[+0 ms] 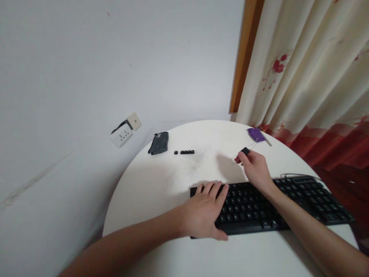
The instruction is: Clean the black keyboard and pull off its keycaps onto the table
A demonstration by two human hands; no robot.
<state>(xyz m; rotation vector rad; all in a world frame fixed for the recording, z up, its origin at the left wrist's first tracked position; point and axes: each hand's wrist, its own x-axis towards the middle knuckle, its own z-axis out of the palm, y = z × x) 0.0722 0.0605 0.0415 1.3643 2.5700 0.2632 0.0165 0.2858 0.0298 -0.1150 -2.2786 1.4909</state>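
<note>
My left hand point(205, 211) lies spread over the left end of a black keyboard point(245, 209), its fingertips on the top rows and its thumb at the front edge. Above the keyboard's back edge, my right hand point(255, 167) is closed in a pinch on a wire keycap puller point(245, 150) with a black handle. Thin wire shows by the fingertips, apart from the keys. Several loose black keycaps point(187, 152) form a short row on the table, with a single keycap point(176, 152) just left of them. My left hand and right forearm hide parts of the keyboard.
The white round table point(138, 200) stands against the wall. A dark pouch point(159, 143) lies at its back left. At the back right are a purple cloth point(256, 134) and a thin pale stick point(268, 141). A wall socket point(121, 135) and a curtain point(305, 77) flank the table.
</note>
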